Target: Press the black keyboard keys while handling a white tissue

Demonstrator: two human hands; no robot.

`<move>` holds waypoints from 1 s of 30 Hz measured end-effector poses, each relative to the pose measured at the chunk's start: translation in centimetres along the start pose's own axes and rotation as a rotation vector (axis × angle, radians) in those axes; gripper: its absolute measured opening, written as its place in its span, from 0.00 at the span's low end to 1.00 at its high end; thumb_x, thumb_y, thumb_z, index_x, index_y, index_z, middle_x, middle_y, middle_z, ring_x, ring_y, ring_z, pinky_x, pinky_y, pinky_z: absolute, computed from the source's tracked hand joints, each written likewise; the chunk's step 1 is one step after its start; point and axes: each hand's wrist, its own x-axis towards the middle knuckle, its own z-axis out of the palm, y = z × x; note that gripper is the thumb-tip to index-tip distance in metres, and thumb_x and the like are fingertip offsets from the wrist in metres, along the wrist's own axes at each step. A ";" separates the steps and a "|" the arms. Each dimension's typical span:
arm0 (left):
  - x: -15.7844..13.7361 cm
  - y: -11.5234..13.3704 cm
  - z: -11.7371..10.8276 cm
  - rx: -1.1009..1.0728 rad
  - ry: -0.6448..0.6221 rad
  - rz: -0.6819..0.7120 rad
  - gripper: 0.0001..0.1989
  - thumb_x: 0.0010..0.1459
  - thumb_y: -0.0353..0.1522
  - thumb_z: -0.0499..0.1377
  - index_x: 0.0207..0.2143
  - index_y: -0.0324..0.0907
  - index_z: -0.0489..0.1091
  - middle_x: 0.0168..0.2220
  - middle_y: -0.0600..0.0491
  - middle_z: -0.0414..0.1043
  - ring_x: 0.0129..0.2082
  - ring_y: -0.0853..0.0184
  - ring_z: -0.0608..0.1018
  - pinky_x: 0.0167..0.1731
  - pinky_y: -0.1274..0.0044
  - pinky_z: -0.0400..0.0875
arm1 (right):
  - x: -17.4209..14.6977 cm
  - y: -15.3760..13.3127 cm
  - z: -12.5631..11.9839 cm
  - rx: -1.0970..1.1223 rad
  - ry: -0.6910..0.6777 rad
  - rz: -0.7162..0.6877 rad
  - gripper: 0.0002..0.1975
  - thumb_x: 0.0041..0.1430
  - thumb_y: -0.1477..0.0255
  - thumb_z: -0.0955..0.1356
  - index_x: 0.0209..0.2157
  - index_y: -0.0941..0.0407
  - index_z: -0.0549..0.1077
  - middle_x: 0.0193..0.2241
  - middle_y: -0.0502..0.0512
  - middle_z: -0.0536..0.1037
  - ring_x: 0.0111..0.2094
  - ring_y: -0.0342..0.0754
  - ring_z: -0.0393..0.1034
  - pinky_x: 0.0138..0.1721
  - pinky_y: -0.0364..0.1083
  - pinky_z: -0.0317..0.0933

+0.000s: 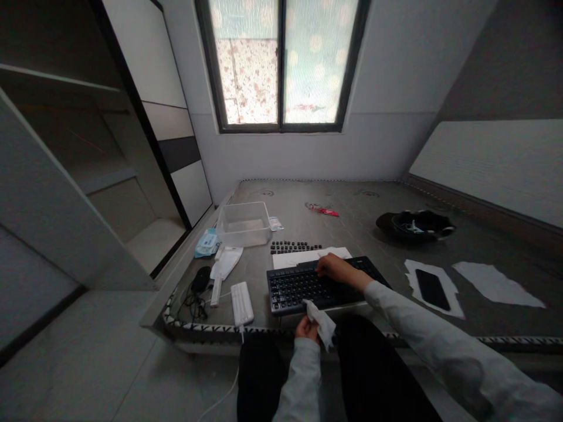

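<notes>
Black keyboard (323,286) sits low centre of the frame on a grey mattress-like surface (343,217), its near edge close to the surface's front border. Right hand (335,268) lies on the keyboard's far edge, fingers curled down onto the keys; whether it pinches anything cannot be told. Left hand (307,329) is below the keyboard's near edge, closed around a crumpled white wipe (322,324) whose upper end touches the front of the keyboard.

Containers: clear plastic tub (243,224), left of centre, looks to hold nothing, though its bottom is hazy. Dark bowl (416,225), right of centre, holds something pale and tangled; too small to identify.

Behind the keyboard: a white sheet (299,258), partly covered by keyboard and right hand, and beyond it rows of loose dark keycaps (295,247). A black phone (433,289) lies on a torn white paper (413,275) at the right; another white paper scrap (497,284) is further right. Small red item (323,210) in upper centre of the surface, unreadable.

Left side: white brush-like tool (223,271), white oblong device (242,303) with a cable running off the front edge, dark mouse (201,279) with tangled cord, blue packet (206,242) half hidden by the tub's corner. Small packet (276,223) just right of the tub; print illegible.

Both sleeves are cut off at the bottom edge.
</notes>
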 end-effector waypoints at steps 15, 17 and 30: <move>-0.6 0.0 0.0 -0.006 -0.060 0.039 0.24 0.20 0.36 0.75 0.25 0.41 0.73 0.22 0.50 0.76 0.29 0.54 0.80 0.39 0.63 0.75 | 0.9 -0.3 -0.5 -0.040 -0.077 0.054 0.08 0.48 0.76 0.72 0.31 0.54 0.83 0.30 0.54 0.84 0.35 0.50 0.78 0.37 0.41 0.64; -0.8 0.1 0.0 0.006 -0.062 0.043 0.25 0.21 0.37 0.75 0.26 0.41 0.72 0.22 0.50 0.76 0.30 0.52 0.80 0.40 0.62 0.74 | 1.1 -0.5 -0.6 -0.048 -0.079 0.065 0.08 0.46 0.76 0.73 0.31 0.54 0.83 0.30 0.55 0.84 0.35 0.50 0.78 0.37 0.41 0.64; -0.9 1.3 -0.3 0.010 -0.069 0.041 0.23 0.18 0.35 0.74 0.22 0.44 0.70 0.21 0.52 0.74 0.26 0.56 0.78 0.41 0.60 0.74 | -1.4 -1.1 -0.4 -0.061 0.022 -0.003 0.09 0.55 0.73 0.69 0.34 0.54 0.82 0.33 0.55 0.84 0.38 0.49 0.77 0.42 0.43 0.63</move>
